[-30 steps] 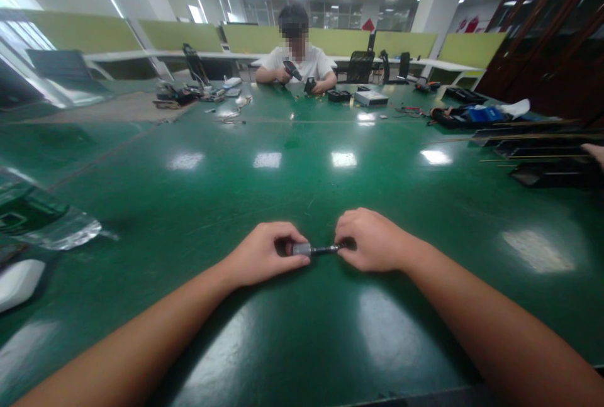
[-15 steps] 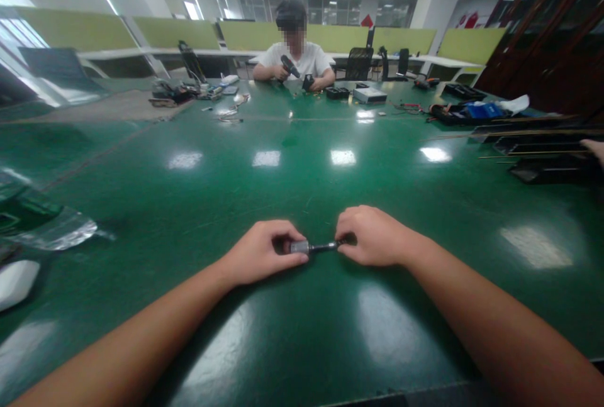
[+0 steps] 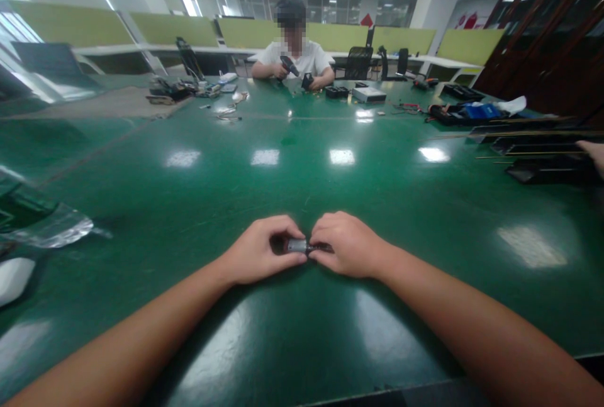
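Observation:
Low over the green tabletop [image 3: 292, 187], my left hand [image 3: 264, 250] pinches a small silver cylinder [image 3: 297, 245], which looks like a little motor, between thumb and fingers. Out of its right end runs a thin dark shaft [image 3: 324, 247], lying level. My right hand [image 3: 346, 245] is closed around this shaft, fingertips right beside the cylinder's end, and covers much of it. Only a finger's width separates the two hands.
A clear plastic bottle [image 3: 42, 221] and a white object [image 3: 15, 280] lie at the left. Across the table a person [image 3: 292, 58] holds a power drill [image 3: 289, 66]. Black trays [image 3: 547, 168] stand at the right, near another person's hand [image 3: 593, 154].
My right hand has slid left along the shaft, from its far end up to the cylinder. My left hand stays nearly in place with its grip unchanged.

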Demonstrator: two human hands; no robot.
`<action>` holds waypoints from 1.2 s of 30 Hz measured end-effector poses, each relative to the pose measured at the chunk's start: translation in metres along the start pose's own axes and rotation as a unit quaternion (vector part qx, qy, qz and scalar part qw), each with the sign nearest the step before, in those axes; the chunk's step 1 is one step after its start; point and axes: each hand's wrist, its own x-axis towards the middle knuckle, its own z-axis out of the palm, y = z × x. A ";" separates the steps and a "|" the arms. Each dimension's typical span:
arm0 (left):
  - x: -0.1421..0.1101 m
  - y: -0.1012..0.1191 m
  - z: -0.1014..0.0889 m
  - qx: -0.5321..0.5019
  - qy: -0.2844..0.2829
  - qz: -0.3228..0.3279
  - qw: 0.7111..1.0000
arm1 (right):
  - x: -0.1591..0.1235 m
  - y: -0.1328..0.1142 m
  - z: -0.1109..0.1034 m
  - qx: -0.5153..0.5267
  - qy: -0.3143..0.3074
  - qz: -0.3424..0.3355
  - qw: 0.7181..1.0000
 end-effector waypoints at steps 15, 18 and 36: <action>-0.001 -0.003 -0.001 -0.028 -0.033 -0.039 0.998 | -0.002 0.002 0.001 0.002 0.010 -0.006 1.000; -0.001 -0.004 -0.002 -0.030 -0.035 -0.042 0.998 | -0.002 0.001 0.000 0.006 0.008 0.001 1.000; -0.002 -0.005 -0.001 -0.055 -0.045 -0.029 0.997 | -0.006 0.003 -0.003 0.010 0.004 0.000 1.000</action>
